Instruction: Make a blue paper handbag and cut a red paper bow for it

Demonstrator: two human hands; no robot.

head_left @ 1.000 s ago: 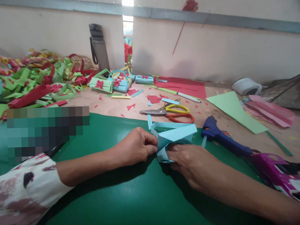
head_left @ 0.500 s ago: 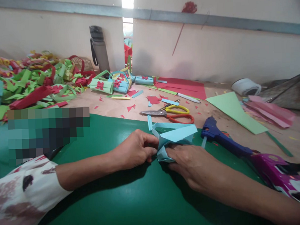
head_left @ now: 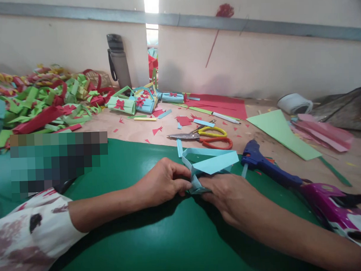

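2 hands [head_left: 161, 181], 1 blue paper pc [head_left: 215, 162]. Tabletop [head_left: 133, 131]: 1 pr scissors [head_left: 198, 135], 1 glue gun [head_left: 266, 167], 1 pen [head_left: 226, 117]; nr far edge, 1 bottle [head_left: 119, 66], 1 roll [head_left: 296, 103], min. 3 bow bags [head_left: 148, 105].

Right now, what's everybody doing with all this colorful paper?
A person is handling a folded light-blue paper piece. The left hand pinches its left edge, and the right hand has its fingers partly hidden under a flap. Scissors lie just beyond, a blue glue gun lies to the right, and little bow-trimmed paper bags sit farther back.
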